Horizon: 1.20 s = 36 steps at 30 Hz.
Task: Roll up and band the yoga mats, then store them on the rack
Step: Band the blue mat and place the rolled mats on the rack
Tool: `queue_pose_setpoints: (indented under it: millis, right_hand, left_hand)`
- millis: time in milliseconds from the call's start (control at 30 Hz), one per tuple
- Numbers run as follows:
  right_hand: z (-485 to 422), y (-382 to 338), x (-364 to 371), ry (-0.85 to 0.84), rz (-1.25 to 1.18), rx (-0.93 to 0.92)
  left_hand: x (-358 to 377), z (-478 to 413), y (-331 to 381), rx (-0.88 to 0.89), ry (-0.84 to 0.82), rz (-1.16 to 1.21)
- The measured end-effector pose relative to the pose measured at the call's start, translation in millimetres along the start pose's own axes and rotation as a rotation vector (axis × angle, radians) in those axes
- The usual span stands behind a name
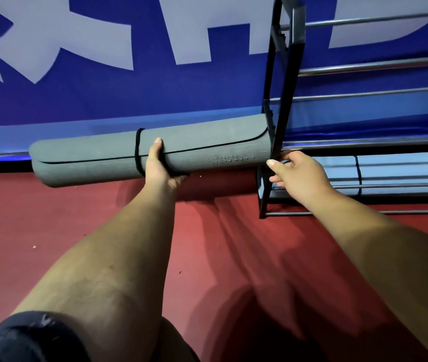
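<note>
Currently left hand (160,165) clamps rolled grey yoga mat (207,145) beside black band (137,150); right hand (301,176) at black metal rack (277,100), grip indeterminate.

The mat (90,158) stretches crosswise left of the rack (275,82), its right end at the rack's side frame. A second mat (400,168) lies low inside.
</note>
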State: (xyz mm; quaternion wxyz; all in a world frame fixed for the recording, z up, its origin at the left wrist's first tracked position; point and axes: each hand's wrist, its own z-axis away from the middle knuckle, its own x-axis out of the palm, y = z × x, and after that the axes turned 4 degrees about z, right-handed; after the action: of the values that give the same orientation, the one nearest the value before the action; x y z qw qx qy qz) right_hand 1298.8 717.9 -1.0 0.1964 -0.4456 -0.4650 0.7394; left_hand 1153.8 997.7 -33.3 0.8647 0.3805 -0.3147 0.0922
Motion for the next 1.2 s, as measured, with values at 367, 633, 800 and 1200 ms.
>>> queue_pose_setpoints:
  millis: [367, 633, 800, 1200]
  right_hand:
    - [-12.8, -10.5, 17.2, 0.028, 0.009, 0.084]
    - [-45.5, 2.0, 19.4, 0.013, -0.279, 0.327]
    - [-47.0, -4.3, 25.7, -0.127, -0.375, 0.407]
    - [-51.5, -10.4, 34.1, -0.056, -0.655, 0.322]
  left_hand:
    - [-6.5, -3.2, 4.7, 0.02, -0.096, 0.013]
    - [-14.1, -1.4, 1.8, -0.007, -0.101, 0.049]
    - [-12.5, 0.7, 3.9, -0.002, -0.098, 0.033]
    - [6.5, 19.8, 2.8, -0.01, -0.131, 0.022]
